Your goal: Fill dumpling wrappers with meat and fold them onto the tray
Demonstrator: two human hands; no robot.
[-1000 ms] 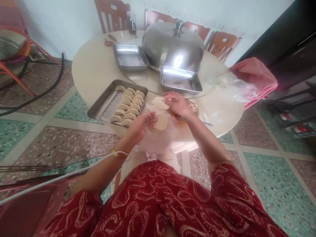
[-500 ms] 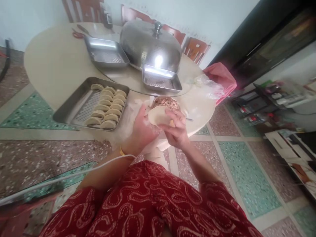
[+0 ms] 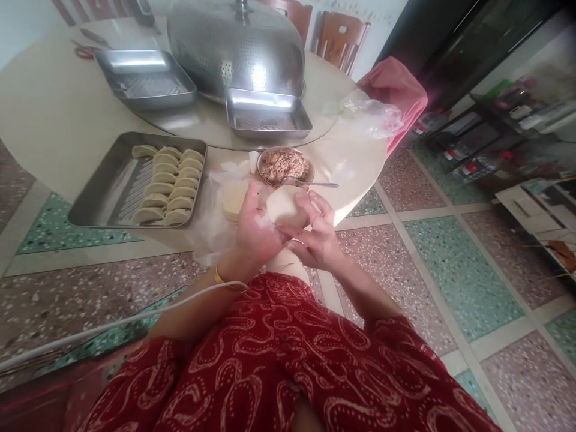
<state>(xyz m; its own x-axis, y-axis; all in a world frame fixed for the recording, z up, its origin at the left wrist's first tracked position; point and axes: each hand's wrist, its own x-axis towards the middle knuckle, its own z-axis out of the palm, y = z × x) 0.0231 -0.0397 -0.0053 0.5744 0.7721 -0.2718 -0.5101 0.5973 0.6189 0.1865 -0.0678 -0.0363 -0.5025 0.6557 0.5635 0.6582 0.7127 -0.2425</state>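
A round, pale dumpling wrapper (image 3: pixel 286 206) is held between both hands, just in front of the filling bowl. My left hand (image 3: pixel 260 231) supports its left and lower side, thumb pointing up. My right hand (image 3: pixel 318 235) pinches the right edge between fingers and thumb. Beyond them stands a bowl of minced meat filling (image 3: pixel 284 165), with a spoon (image 3: pixel 321 185) whose handle points right. Partly behind my left hand lies a stack of wrappers (image 3: pixel 234 201) on a crumpled plastic sheet (image 3: pixel 208 225). Rows of folded dumplings (image 3: pixel 164 178) fill the right part of a metal tray (image 3: pixel 96 189).
Two more metal trays, a left one (image 3: pixel 146 90) and a smaller right one (image 3: pixel 270 123), sit near a big domed metal lid (image 3: pixel 238 54). A plastic bag (image 3: pixel 371 117) and a pink cloth (image 3: pixel 396 90) are at the right table edge. A white cable (image 3: pixel 135 318) crosses my left forearm.
The view has shifted, so tabletop things appear farther left and higher. The bowl and wrapper stack show more fully. Both hands still hold the wrapper, its face turned slightly more upright.
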